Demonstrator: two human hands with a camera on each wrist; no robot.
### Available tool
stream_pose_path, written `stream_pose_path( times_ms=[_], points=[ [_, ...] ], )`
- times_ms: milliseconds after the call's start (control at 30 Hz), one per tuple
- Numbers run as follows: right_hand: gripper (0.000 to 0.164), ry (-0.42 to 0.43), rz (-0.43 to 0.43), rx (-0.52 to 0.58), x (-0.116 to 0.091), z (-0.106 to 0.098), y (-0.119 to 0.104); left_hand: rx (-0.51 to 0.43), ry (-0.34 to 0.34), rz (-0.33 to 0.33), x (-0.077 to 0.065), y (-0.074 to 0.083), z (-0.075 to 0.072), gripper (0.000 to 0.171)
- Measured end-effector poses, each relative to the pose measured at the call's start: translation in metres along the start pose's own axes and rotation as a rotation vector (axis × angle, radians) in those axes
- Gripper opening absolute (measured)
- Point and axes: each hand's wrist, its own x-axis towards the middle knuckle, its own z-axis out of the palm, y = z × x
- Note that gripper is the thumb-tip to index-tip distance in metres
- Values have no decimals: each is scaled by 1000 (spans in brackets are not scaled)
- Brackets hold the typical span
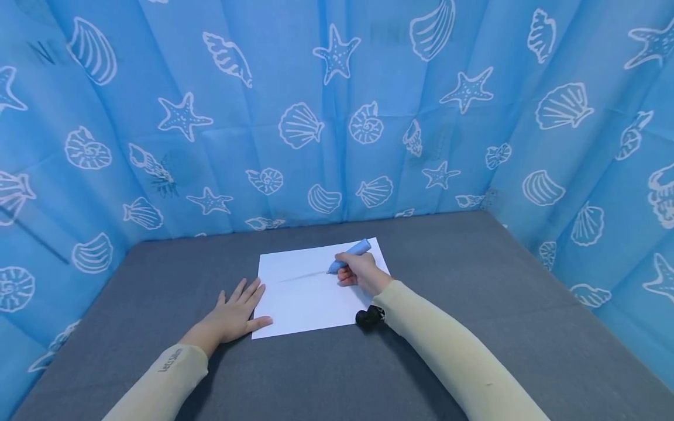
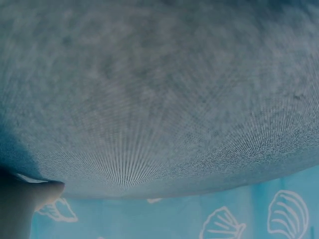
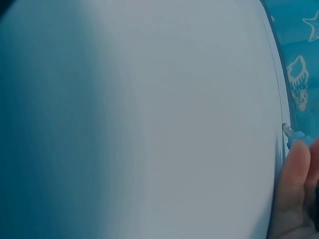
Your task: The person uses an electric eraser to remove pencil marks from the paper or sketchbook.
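A white sheet of paper lies on the grey table. My right hand grips a thick blue pen, tilted with its back end up and to the right. The pen's narrow pale tip is right at the paper in the right wrist view. From the tip a thin faint line runs left across the sheet. My left hand rests palm down with fingers spread at the paper's left edge, the thumb lying over it. In the left wrist view only a dark finger shows at the lower left.
The grey tabletop extends around the sheet. A blue curtain with white shells and starfish hangs behind the table and along both sides. A small black device sits below my right wrist, over the paper's lower right corner.
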Motion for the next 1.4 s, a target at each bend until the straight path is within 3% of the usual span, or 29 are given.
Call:
stream_pose_path(
  times_ms=[267, 800, 1067, 1400],
  points=[
    [24, -6, 2, -18, 0, -1, 0, 13, 0, -17, -2, 1, -1, 92],
    [24, -7, 2, -25, 0, -3, 0, -43, 14, 18, -7, 3, -3, 91],
    [24, 8, 4, 0, -6, -5, -3, -35, 15, 24, -3, -4, 2, 93],
    [24, 8, 13, 52, 1, -4, -1, 3, 0, 4, 4, -6, 6, 95]
  ],
)
